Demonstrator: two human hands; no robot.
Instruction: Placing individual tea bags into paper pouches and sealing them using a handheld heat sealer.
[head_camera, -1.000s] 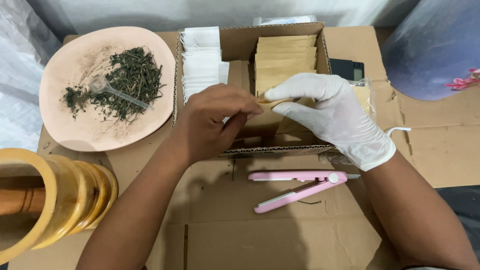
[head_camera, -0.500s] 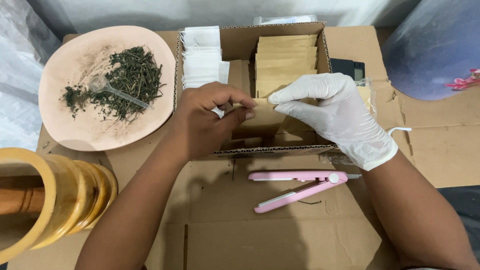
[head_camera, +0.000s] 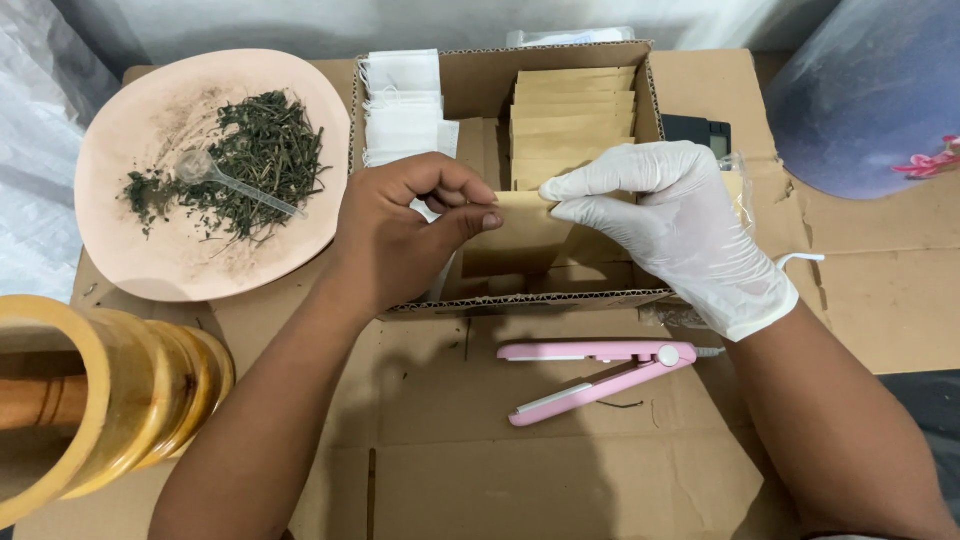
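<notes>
1. Two hands meet over the open cardboard box (head_camera: 470, 85) at the far edge of the cardboard sheet (head_camera: 560, 480) that carries everything; both pinch one small brown paper pouch (head_camera: 515, 235).
2. Your bare left hand (head_camera: 400, 235) covers the pouch's left edge, so you cannot see how far the thumb and forefinger reach in; they are pressed together on its upper left corner.
3. Your gloved right hand (head_camera: 670, 225) closes thumb and forefinger on the pouch's upper right corner, palm down, wrist angled toward the sheet's right edge.
4. The pouch hangs just inside the box's near wall; whether its mouth is open cannot be made out.
5. Behind it stand a stack of brown pouches (head_camera: 572, 110) and white filter bags (head_camera: 402, 105), partly hidden by the hands.
6. A dark device (head_camera: 697, 132) beside the box is half hidden by the box flap.
7. The pink plate (head_camera: 130, 260) at the far left corner holds dried herbs (head_camera: 250, 160) and a clear scoop (head_camera: 225, 178).
8. A pink sealing clamp (head_camera: 600, 372) lies near the middle; yellow rings (head_camera: 130, 400) are cut off at the left edge.
</notes>
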